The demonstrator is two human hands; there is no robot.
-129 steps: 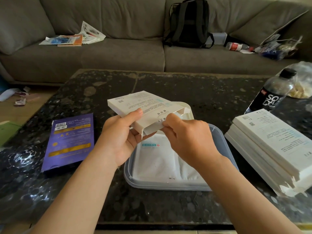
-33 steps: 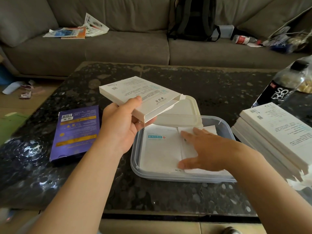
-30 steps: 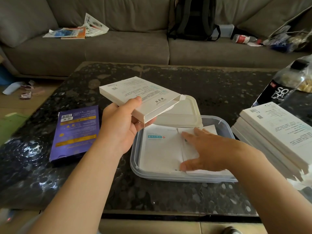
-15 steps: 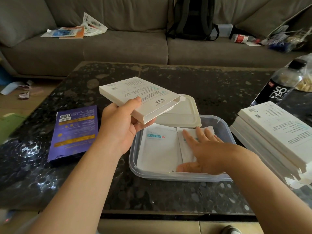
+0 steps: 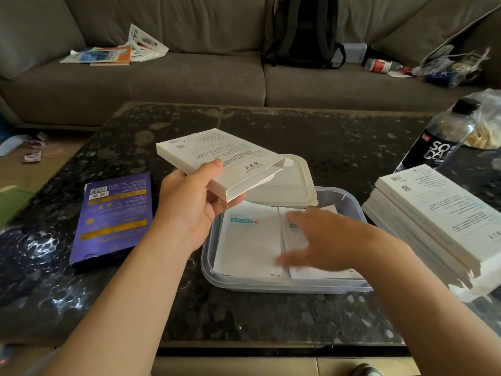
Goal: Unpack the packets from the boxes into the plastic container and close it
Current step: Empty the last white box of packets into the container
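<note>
The left hand (image 5: 189, 204) grips an open-ended white box (image 5: 217, 158), thumb on top and fingers curled beneath, and holds it tilted above the near left corner of the plastic container (image 5: 271, 288). The right hand (image 5: 322, 240) is spread flat with straight fingers over the packets in that container; it is blurred, so whether it presses on them cannot be told. Far left on the dark speckled table (image 5: 311, 131) lies a flat purple box (image 5: 113, 213), well apart from the container. Right of it, under the held box, a cream lid (image 5: 290, 183) rests tilted on the container's far rim. Inside the clear container two white packets lie side by side: the left packet (image 5: 249, 240) shows a teal label near its far end, and the right packet (image 5: 322, 274) is partly covered by the right hand. Just beside the container on the right is a stack of white boxes (image 5: 433, 213), printed side up. Behind that stack stands a soda bottle (image 5: 439, 139) with a black cap and label.
</note>
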